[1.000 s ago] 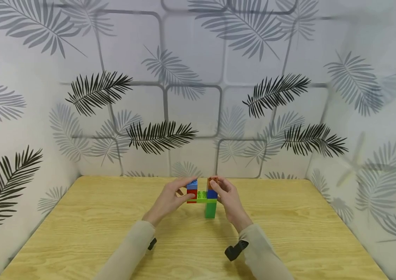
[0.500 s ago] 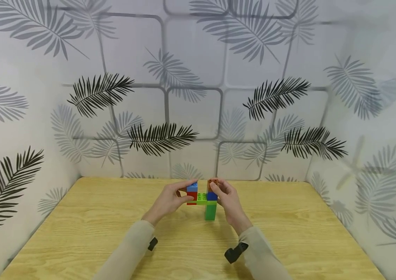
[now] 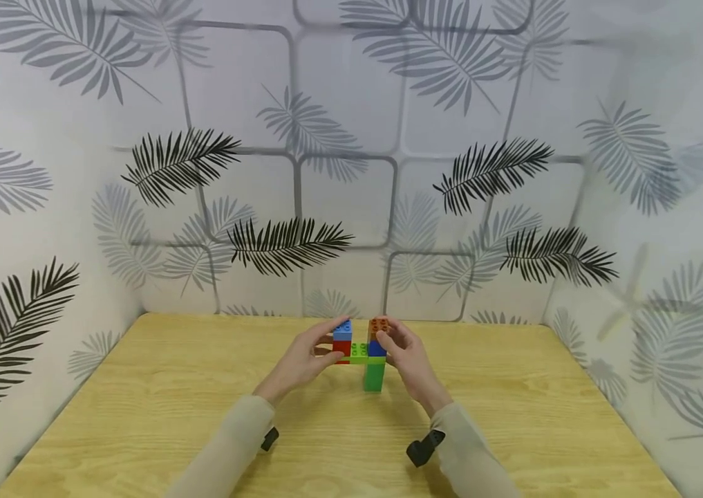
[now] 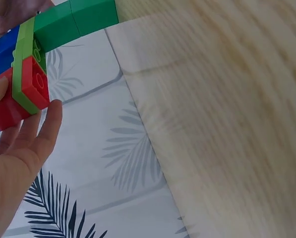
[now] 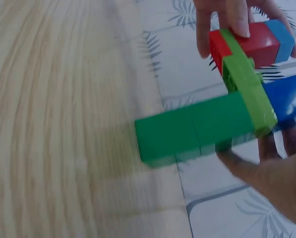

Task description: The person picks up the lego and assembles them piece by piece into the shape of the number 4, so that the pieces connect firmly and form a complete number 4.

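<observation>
A toy-brick structure stands on the table. Its column of two dark green bricks (image 5: 195,129) carries a long light green brick (image 3: 359,351) that juts out to the left. Above the column sit a dark blue brick (image 3: 377,348) and an orange-brown brick (image 3: 379,326). On the jutting end, a red brick (image 3: 341,348) bears a light blue brick (image 3: 342,330); another red brick (image 4: 35,83) is attached underneath. My left hand (image 3: 303,356) grips the red and light blue stack between thumb and fingers. My right hand (image 3: 410,356) holds the blue and orange-brown stack, its far fingers partly hidden.
The wooden table (image 3: 202,408) runs back to a wall (image 3: 351,194) with leaf-patterned covering. Similar walls close off both sides. A black wrist device (image 3: 426,448) sits on the right wrist, and another (image 3: 269,438) on the left.
My right thumb has slipped slightly lower, so more studs of the orange-brown brick show. Both hands otherwise keep their hold, and the structure stays in nearly the same place.
</observation>
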Demonstrator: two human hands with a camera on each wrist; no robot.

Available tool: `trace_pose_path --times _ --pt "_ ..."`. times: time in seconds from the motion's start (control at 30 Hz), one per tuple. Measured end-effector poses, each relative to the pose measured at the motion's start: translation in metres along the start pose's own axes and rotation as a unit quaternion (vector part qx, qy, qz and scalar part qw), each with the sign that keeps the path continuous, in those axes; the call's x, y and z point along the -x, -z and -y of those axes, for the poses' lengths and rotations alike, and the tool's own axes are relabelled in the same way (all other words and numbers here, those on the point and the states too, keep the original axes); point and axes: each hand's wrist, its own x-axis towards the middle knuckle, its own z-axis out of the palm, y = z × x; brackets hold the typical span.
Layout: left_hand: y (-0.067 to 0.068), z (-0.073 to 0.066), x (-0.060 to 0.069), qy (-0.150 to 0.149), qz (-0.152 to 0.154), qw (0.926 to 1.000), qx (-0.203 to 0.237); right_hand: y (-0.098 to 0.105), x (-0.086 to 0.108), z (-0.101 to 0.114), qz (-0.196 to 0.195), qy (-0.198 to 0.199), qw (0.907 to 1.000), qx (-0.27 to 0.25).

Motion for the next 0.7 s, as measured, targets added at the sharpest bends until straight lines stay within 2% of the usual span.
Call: trace_pose_path --times 0.13,0.2,0.4,0.53,0.63,0.7 --pt "-0.001 0.001 0.001 0.019 -0.014 0.9997 0.012 0.008 0.002 -0.005 0.062 0.016 0.9977 0.02" --pt "-0.001 0.002 0.001 0.027 -0.025 0.9992 0.017 0.01 0.003 -0.006 0.08 0.02 0.9961 0.029" --pt "0.001 0.008 0.003 0.042 -0.04 0.9974 0.042 0.006 0.005 -0.013 0.08 0.012 0.9949 0.06" --pt "0.002 0.01 0.001 0.056 -0.041 0.9963 0.051 0.005 0.005 -0.018 0.082 -0.002 0.995 0.057" --pt "0.004 0.014 -0.003 0.094 -0.025 0.9915 0.087 0.005 0.002 -0.019 0.082 -0.022 0.9956 0.039" --pt "0.007 0.017 -0.006 0.128 -0.015 0.9843 0.121 0.005 -0.001 -0.019 0.084 -0.04 0.995 0.035"
